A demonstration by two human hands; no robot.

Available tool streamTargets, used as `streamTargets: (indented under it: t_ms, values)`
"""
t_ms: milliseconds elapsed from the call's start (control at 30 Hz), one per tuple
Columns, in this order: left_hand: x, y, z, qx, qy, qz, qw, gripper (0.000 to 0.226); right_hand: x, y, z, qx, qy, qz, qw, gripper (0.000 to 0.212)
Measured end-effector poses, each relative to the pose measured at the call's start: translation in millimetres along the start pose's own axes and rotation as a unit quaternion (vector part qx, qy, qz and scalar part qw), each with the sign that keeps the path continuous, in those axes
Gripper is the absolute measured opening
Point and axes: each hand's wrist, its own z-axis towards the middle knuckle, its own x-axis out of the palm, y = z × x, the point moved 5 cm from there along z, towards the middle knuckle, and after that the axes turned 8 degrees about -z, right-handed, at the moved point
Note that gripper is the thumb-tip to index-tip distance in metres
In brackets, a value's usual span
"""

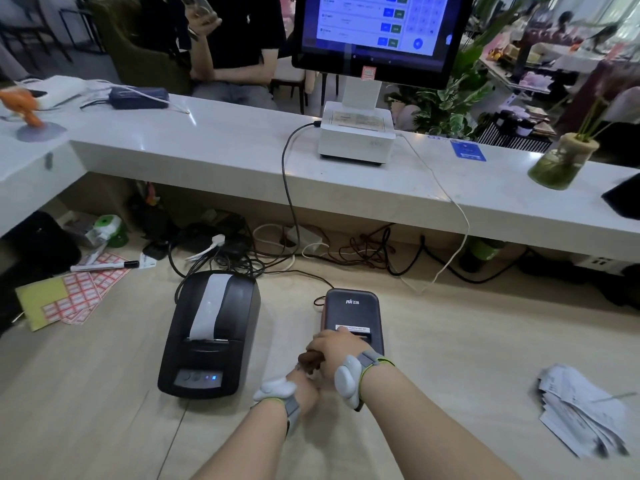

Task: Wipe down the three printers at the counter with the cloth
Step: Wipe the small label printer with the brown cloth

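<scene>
**Wipe in hand: small dark printer, cloth under right grip**

Far left on lower worktop [450, 341]: red-and-white label sheets [76, 299] and a marker [104, 265]. Print on both too small to read.

Next right: black receipt printer [207, 334], paper strip up over the lid, blue lamps lit on the front panel, no readable brand. Stands left of both grips, clear of them, long axis running away from the wearer. Closer to the left grip than the right.

Left grip [306, 384]: tucked under the right wrist, fingers hidden. Can't tell whether open or closed.

Cloth [311, 362]: brown wad, showing between the two grips at the near-left corner of the small printer.

Right grip [330, 351]: curled over the cloth and holding it, fingertips up on the near end of the small dark printer [353, 317], by the slot.

Key relation: printer body straight ahead of the right grip, long axis pointing away. Likely next stroke: push forward along the lid toward the logo. White logo on the lid not legible; white strip label above the slot unreadable too.

Beyond and above, on upper worktop [207, 140]: white printer [356, 136] under touchscreen [377, 26]. Well apart from both grips, so probably a reach up and forward. Faint mark on its front unreadable, screen text blurred.

Far right: loose pile of paper slips [581, 410], clear of both grips.
</scene>
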Motion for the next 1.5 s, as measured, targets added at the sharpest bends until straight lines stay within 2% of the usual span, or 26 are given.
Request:
streamTargets:
  t_ms: [167, 300, 467, 700, 800, 933, 1067, 1233, 1400, 1500]
  values:
    - [-1, 3, -7, 0.022, -0.023, -0.058, 0.998, 0.043, 8, 5, -13, -0.023, -0.011, -0.029, 0.999, 0.042]
    - [3, 1, -11, 0.039, -0.025, -0.079, 0.996, 0.043, 18, -3, -27, -0.015, -0.022, 0.005, 1.000, 0.051]
    - [5, 2, -6, 0.035, -0.026, -0.086, 0.995, 0.057, 32, -20, -41, -0.011, -0.051, 0.042, 0.998, 0.056]
    - [5, -3, 9, 0.025, -0.050, -0.117, 0.992, 0.056, 49, -55, -70, 0.029, -0.096, 0.086, 0.991, 0.055]
    - [6, -9, 15, 0.029, -0.042, -0.134, 0.990, 0.058, 58, -70, -77, 0.052, -0.091, 0.091, 0.990, 0.059]
    - [5, -24, 16, 0.033, -0.090, -0.099, 0.990, 0.053, 69, -91, -81, 0.085, -0.101, 0.112, 0.985, 0.064]
    - [5, -33, 18, 0.053, -0.110, -0.112, 0.986, 0.047, 77, -106, -78, 0.124, -0.105, 0.155, 0.974, 0.067]
    - [0, -37, 29, 0.060, -0.122, -0.119, 0.984, 0.049, 80, -118, -71, 0.162, -0.114, 0.262, 0.945, 0.065]
    - [-5, -50, 42, 0.075, -0.122, -0.125, 0.982, 0.050, 70, -127, -70, 0.183, -0.229, 0.393, 0.872, 0.059]
    - [-6, -60, 47, 0.093, -0.120, -0.143, 0.978, 0.047, 62, -129, -63, 0.197, -0.259, 0.442, 0.836, 0.051]
